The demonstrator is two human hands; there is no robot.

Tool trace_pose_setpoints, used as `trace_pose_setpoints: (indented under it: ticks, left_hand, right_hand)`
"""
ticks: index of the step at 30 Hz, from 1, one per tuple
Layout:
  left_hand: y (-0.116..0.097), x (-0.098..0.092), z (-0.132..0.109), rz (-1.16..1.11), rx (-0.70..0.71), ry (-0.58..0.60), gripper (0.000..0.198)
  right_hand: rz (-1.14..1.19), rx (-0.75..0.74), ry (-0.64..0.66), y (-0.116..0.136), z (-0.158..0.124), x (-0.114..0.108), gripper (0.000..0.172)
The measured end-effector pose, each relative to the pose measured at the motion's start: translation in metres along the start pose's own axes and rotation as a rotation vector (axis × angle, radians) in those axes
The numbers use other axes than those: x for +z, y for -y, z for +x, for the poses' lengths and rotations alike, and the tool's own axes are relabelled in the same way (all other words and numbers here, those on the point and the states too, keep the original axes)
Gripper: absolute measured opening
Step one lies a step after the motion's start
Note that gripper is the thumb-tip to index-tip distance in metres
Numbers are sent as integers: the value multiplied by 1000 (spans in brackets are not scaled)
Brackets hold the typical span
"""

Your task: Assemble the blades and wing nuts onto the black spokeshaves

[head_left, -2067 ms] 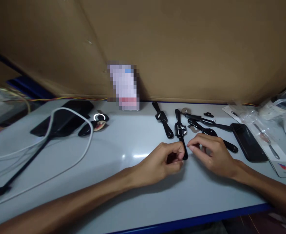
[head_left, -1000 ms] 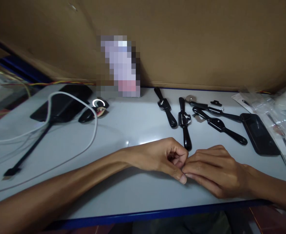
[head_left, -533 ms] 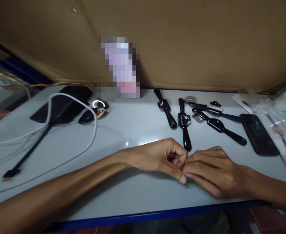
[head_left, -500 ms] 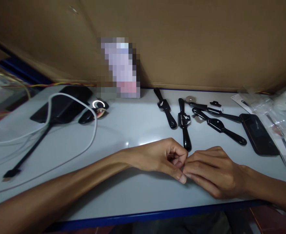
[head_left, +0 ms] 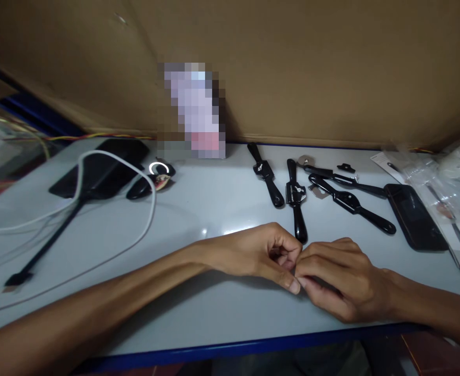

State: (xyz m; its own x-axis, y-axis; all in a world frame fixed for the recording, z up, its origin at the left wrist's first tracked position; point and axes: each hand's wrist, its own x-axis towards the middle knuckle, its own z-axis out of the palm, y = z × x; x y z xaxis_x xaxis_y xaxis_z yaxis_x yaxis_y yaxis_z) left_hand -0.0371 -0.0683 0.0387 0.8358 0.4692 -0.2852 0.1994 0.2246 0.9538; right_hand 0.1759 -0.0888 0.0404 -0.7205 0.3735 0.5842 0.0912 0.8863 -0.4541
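Note:
My left hand and my right hand meet fingertip to fingertip above the front of the table. The left fingers curl in toward the thumb; the right fingers are bunched in a pinch. What they hold between them, if anything, is hidden or too small to name. Just beyond the fingers lies a black spokeshave. Another spokeshave is to its left, and two without fitted blades, one spokeshave body and a second body, lie to the right. Loose by them are a blade and a small black cap.
At right are a black phone and a packaged spokeshave card in clear plastic. A white cable loops at left near a black stand. A blurred-out upright object leans on the cardboard wall.
My right hand has shifted very slightly, with a small gap opening between its thumb and fingers. The left hand and the tools stay practically where they were.

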Motion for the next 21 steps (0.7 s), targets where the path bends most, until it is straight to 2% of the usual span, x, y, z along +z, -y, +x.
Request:
trace_pose_setpoints:
  ticks: [21]
  left_hand:
    - [1,2,0,4,38,-11,46]
  right_hand:
    - [-30,29,34,0,-1,0,21]
